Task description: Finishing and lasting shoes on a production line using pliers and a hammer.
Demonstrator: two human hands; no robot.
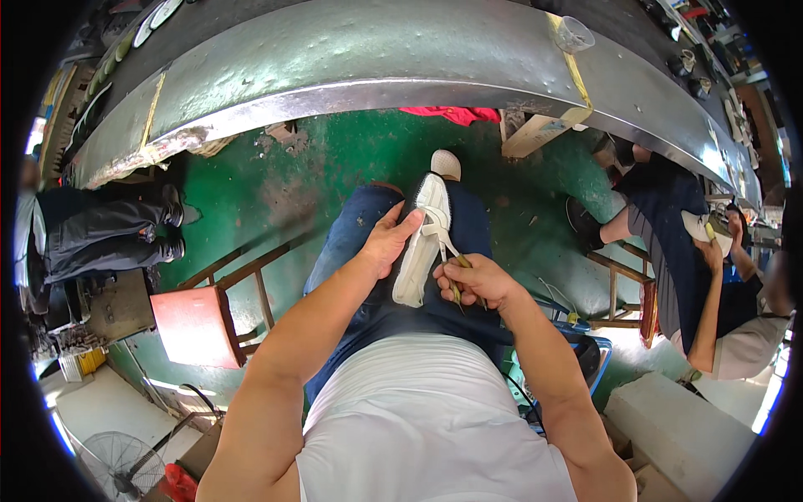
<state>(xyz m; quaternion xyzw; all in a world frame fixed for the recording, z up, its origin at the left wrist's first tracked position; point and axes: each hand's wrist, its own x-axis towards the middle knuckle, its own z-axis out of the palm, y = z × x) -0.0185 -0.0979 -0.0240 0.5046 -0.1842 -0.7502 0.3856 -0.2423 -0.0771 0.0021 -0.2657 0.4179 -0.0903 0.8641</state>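
Observation:
A white shoe (pixel 424 243) with a dark edge around its toe rests over my thighs, toe pointing away from me. My left hand (pixel 388 240) grips its left side, the thumb lying on the upper near the knotted white lace (pixel 437 222). To the right of the shoe, my right hand (pixel 478 283) is closed on a slim tool with yellowish handles (pixel 457 289); whether it is pincers or scissors cannot be told. White lace ends run from the knot down to the fingers of that hand, and the fingers partly hide them.
Ahead curves a metal-covered workbench (pixel 335 54) bearing a clear plastic cup (pixel 574 35). A red-topped stool (pixel 198 326) stands at left. One person sits at right holding a light-coloured shoe (pixel 705 233); another person's legs (pixel 109 238) show at left. A fan (pixel 117 464) is at lower left.

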